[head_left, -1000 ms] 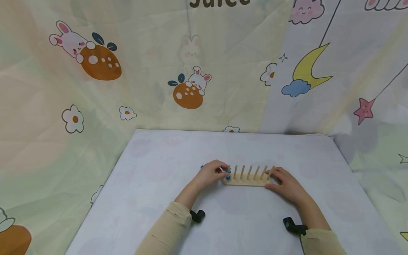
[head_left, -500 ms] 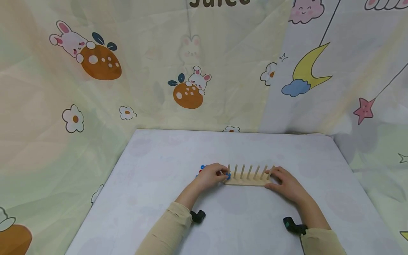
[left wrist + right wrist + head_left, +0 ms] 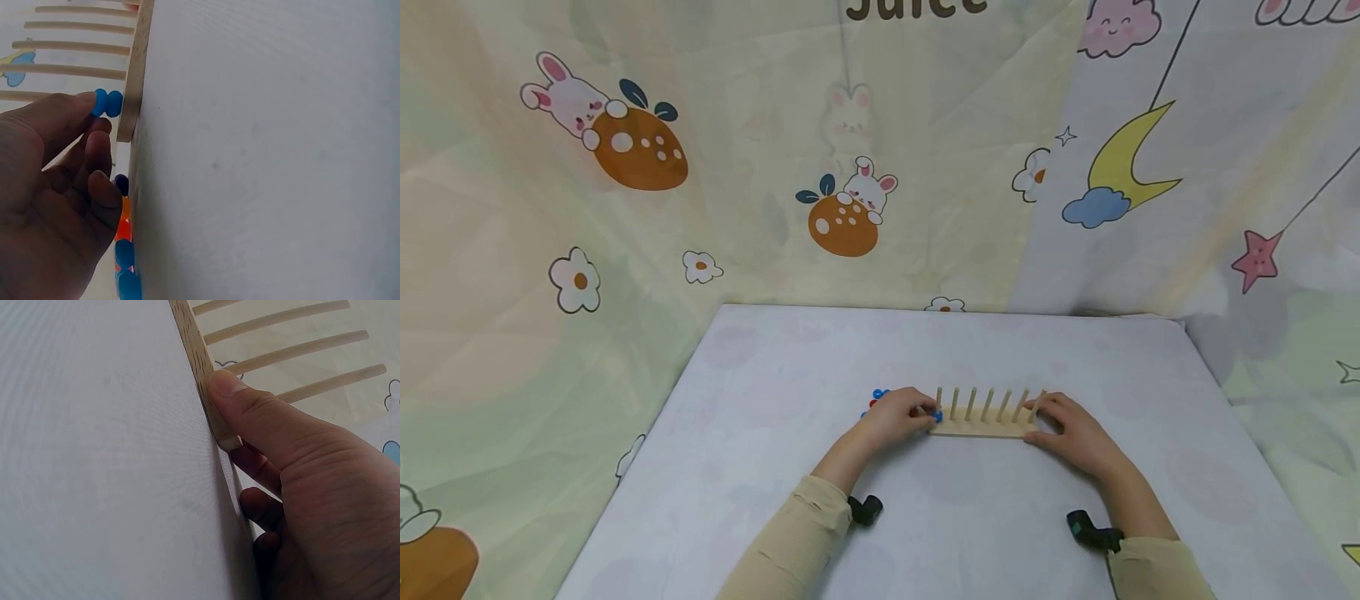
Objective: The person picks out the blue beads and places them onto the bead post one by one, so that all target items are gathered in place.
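Observation:
A pale wooden board [image 3: 981, 427] with a row of upright pegs [image 3: 973, 404] lies on the white table. At its left end, my left hand [image 3: 897, 417] pinches a blue bead [image 3: 100, 102] between thumb and forefinger, low on the end peg. Just beneath, close to the board, the left wrist view shows a second rounded blue bead [image 3: 114, 104]; whether the two are one piece I cannot tell. My right hand [image 3: 1075, 432] grips the board's right end, the thumb [image 3: 228, 384] lying on its front edge, the fingers partly hidden behind.
Several loose beads lie left of the board, partly behind the left hand: blue beads [image 3: 125, 253], a red bead [image 3: 123, 230], an orange one [image 3: 125, 208] and a dark one [image 3: 122, 184]. A printed cloth hangs behind the table [image 3: 955, 517].
My left hand has slid the blue bead down the left end peg, nearer the board. More loose beads show behind that hand. The right hand stays where it was.

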Demonstrator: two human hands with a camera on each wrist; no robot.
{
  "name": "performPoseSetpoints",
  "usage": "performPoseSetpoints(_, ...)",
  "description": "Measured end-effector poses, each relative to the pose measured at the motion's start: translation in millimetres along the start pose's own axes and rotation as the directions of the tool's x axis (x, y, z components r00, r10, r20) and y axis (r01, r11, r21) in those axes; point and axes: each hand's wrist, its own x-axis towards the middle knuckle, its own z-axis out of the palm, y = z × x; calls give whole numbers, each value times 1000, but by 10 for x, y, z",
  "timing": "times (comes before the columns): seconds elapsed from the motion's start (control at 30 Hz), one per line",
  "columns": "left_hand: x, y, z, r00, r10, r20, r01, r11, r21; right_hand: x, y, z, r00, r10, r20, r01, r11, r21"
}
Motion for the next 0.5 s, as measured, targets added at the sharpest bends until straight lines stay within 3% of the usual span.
performPoseSetpoints(0.23, -54, -22, -73, 1000, -10, -22, 9, 1000, -19, 0, 12, -1, 1000, -1, 3, 1, 1000, -6)
performPoseSetpoints(0.5, -246, -196, -300, 987, -81, -140, 69, 994, -84, -2, 12, 2, 1000, 2, -1, -2, 1000, 1)
